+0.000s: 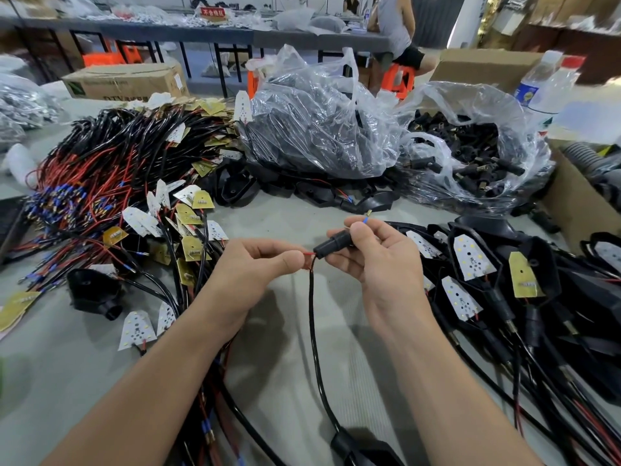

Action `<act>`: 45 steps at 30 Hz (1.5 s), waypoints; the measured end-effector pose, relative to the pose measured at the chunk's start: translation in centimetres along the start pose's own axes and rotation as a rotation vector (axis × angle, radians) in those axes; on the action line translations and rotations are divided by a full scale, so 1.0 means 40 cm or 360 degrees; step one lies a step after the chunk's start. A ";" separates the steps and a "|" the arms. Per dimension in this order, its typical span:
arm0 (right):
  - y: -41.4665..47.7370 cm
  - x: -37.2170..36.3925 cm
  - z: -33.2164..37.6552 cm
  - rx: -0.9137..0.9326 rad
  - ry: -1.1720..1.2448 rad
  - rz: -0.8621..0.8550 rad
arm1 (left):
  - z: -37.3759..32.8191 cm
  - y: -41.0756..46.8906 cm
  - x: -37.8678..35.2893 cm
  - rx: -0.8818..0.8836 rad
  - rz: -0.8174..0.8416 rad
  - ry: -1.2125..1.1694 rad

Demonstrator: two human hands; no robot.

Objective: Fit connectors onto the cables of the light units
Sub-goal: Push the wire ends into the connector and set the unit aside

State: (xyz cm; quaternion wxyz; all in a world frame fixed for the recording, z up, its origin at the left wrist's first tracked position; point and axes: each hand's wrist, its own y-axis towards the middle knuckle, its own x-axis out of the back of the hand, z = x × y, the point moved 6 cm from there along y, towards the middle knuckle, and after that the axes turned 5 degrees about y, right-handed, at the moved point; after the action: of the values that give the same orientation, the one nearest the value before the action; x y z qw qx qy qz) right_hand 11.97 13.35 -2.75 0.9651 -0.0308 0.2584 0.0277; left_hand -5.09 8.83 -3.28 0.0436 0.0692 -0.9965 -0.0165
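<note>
A grey bench [285,210] in a crowded workshop carries everything. Near its middle, the fingers of the left hand [255,264] pinch a red wire [307,253] where it enters a black connector [332,245], which the fingers of the right hand [379,260] grip. A blue-sleeved terminal [364,219] sticks out beyond. The black cable [314,331] drops to a light unit [363,449] at the near edge. Fed crookedly, the thin wire could buckle, or the terminal fail to seat.

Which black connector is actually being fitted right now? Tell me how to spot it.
Start at the grey table's bare middle. There the right hand pinches one black connector. Unlike the loose ones in the clear bag, it has a red wire entering it, pinched by the left hand.
</note>
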 end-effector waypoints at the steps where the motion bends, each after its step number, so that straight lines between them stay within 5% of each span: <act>1: 0.000 0.001 0.000 0.0008 -0.0007 0.0002 | 0.000 -0.001 0.000 0.0002 0.0015 0.0006; 7: -0.007 -0.010 -0.015 0.0064 -0.0106 0.0001 | 0.008 -0.001 0.000 -0.0064 -0.0065 0.0282; 16: -0.014 -0.016 -0.010 0.0139 -0.0202 0.0097 | -0.003 -0.008 -0.016 0.0015 0.0128 0.0021; 24: -0.012 -0.028 -0.012 -0.0033 -0.0143 0.0176 | 0.010 -0.007 -0.007 -0.0007 -0.0106 0.0344; 28: -0.012 -0.023 -0.010 -0.0069 -0.0173 0.0176 | 0.007 -0.011 -0.035 -0.0093 0.0077 0.0326; 36: 0.014 -0.004 0.014 -0.0070 0.0147 0.0046 | 0.004 -0.032 -0.079 0.0162 0.0545 0.0051; 40: 0.021 -0.008 0.020 0.0112 -0.0029 -0.0010 | -0.008 -0.041 -0.099 0.0244 0.0675 -0.0109; 45: 0.025 0.014 0.022 0.0252 -0.0231 -0.0218 | -0.022 -0.018 -0.066 -0.0080 0.0168 0.0786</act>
State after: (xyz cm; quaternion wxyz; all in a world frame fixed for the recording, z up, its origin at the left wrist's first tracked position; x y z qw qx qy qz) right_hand 12.81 14.45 -2.29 0.9803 0.0301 0.1867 -0.0567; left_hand -2.31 8.46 -2.64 0.2882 0.0181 -0.9572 -0.0217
